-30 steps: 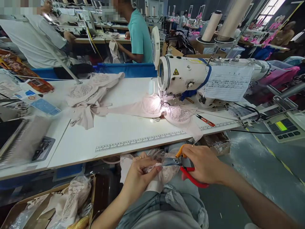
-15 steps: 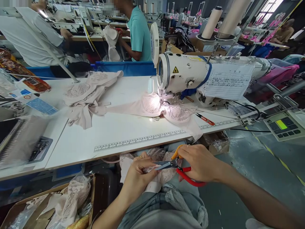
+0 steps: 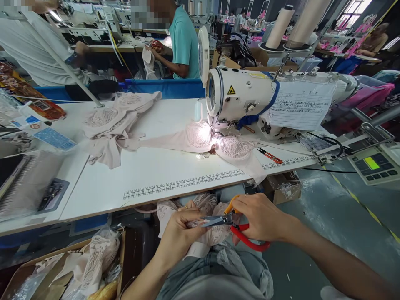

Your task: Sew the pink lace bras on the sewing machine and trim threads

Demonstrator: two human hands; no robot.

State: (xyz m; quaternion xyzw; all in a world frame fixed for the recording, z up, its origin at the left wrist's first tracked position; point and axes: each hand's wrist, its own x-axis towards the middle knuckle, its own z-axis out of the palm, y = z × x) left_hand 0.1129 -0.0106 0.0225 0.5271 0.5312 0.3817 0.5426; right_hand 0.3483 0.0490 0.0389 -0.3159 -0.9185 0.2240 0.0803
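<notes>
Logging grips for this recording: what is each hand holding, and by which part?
The right hand holds scissors by their orange and red handles. The left hand pinches pale lace fabric near the blades; exactly which part is hidden.

Scissors (image 3: 222,219) with one orange handle, one red handle and grey metal blades are held just off the near edge of the worktop (image 3: 156,168), handles spread, blades slightly parted and pointing left. The pale pink garment (image 3: 219,235), partly lace and partly plain, lies bunched beyond that same edge, just behind and beneath the blades.
</notes>
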